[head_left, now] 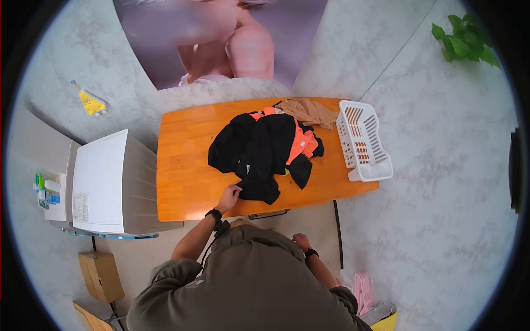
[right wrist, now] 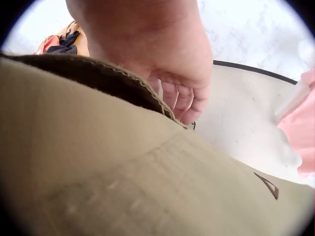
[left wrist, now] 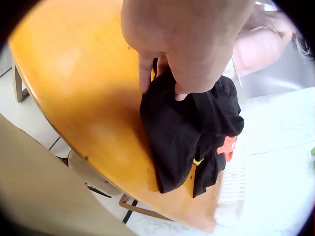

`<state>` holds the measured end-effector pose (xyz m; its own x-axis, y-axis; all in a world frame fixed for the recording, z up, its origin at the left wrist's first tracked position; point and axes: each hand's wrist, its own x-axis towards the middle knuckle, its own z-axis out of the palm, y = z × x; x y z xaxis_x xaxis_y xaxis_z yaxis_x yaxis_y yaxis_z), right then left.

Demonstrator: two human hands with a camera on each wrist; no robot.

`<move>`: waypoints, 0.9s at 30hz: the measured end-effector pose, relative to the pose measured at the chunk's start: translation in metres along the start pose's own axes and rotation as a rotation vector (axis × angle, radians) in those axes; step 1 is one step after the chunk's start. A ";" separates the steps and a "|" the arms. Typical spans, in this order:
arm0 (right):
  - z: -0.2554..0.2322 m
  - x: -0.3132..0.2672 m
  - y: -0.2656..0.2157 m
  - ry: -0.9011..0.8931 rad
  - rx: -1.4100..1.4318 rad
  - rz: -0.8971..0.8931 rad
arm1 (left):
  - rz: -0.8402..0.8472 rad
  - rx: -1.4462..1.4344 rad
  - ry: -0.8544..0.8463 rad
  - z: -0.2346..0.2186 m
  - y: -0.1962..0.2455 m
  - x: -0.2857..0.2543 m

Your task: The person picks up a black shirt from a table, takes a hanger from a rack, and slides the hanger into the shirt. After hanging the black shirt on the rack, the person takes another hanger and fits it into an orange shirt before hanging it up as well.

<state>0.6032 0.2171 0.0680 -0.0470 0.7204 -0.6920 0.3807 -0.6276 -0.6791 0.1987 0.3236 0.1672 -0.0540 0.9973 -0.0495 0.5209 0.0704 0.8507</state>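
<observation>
A heap of black clothing (head_left: 259, 140) with bright orange parts (head_left: 301, 142) lies on the wooden table. My left hand (head_left: 228, 199) pinches the near left edge of the black cloth. In the left wrist view, the thumb and fingers of the left hand (left wrist: 182, 54) close on a fold of the black garment (left wrist: 170, 132). My right hand (head_left: 301, 241) hangs at my side, off the table. In the right wrist view, fingers of the right hand (right wrist: 184, 101) are loosely curled with nothing in them, beside olive-beige cloth (right wrist: 108, 128) that partly hides the hand.
A tan cloth (head_left: 312, 112) lies at the table's back right, next to a white plastic basket (head_left: 371, 168). The wooden table (head_left: 185, 187) has a white cabinet-like box (head_left: 102, 182) on its left. A cardboard box (head_left: 101, 276) stands on the floor.
</observation>
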 end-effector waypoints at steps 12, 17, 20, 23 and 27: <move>0.011 -0.009 0.023 0.032 -0.213 0.023 | -0.367 -0.236 -0.136 0.017 -0.045 -0.010; 0.013 -0.012 0.020 0.085 -0.174 0.020 | -0.416 -0.361 -0.098 0.026 -0.054 -0.016; 0.010 0.001 0.029 0.008 -0.303 0.034 | -0.340 -0.245 -0.103 0.036 -0.071 -0.018; 0.008 0.001 0.028 0.019 -0.250 -0.033 | -0.251 -0.081 -0.116 0.038 -0.070 -0.019; 0.009 -0.006 0.026 0.092 -0.136 -0.032 | -0.224 -0.021 -0.101 0.041 -0.065 -0.019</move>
<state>0.6047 0.1934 0.0523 0.0209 0.7674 -0.6408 0.5019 -0.5624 -0.6571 0.2004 0.3010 0.0917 -0.0798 0.9540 -0.2891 0.4877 0.2903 0.8234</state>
